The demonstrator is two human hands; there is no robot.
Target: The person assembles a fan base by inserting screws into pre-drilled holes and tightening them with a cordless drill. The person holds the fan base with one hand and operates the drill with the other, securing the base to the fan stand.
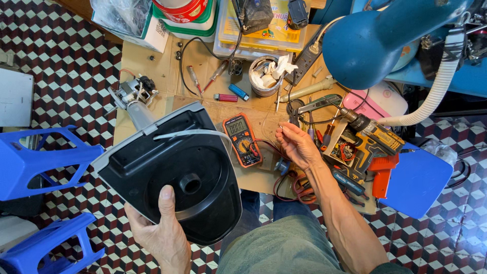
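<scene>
My left hand [161,229] grips the near edge of a large black plastic appliance housing [177,172] with a grey rim and a round hub, held tilted above the low table. A white cable [190,133] runs across its top. My right hand [296,146] hovers over the cardboard-covered table [152,66], fingers pinching a thin wire end, just right of an orange multimeter [242,138] with red leads.
A cordless drill [373,136], pliers, screwdrivers [194,79], lighters [232,94], a tin of scraps [265,76], a small motor [134,91] and plastic boxes crowd the table. A blue lamp head [370,43] hangs at right. Blue stools [43,162] stand on the checkered floor at left.
</scene>
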